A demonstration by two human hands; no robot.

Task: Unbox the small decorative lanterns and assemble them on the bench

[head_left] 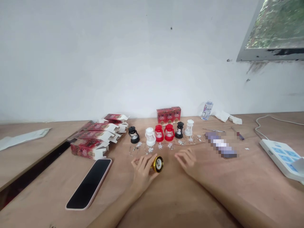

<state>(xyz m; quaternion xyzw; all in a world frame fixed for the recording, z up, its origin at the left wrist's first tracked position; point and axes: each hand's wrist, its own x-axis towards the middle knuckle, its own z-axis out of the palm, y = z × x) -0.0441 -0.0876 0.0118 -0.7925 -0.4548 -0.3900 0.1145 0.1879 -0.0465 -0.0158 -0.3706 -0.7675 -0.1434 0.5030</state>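
A small gold lantern (pixel 157 164) is gripped in my left hand (pixel 142 171), tipped on its side so its round base faces right and toward me; the hand hides much of its body. To the right, my right hand (pixel 187 161) hovers over the table with loosely bent fingers and nothing visible in them. Beyond my hands stands a row of mini lanterns: black (pixel 134 135), white (pixel 150 137), red (pixel 159 133), another red (pixel 169 132), black (pixel 179 130) and white (pixel 189 128). Before them lie small metal parts (pixel 160 146) in little groups.
Opened red boxes (pixel 87 148) are piled at left, near a phone (pixel 89 185). Three closed red boxes (pixel 168 116) stand by the wall. At right are a bottle (pixel 207 110), tissues (pixel 222 116), a screwdriver (pixel 238 134), a blurred purple item (pixel 220 145) and a power strip (pixel 281 158).
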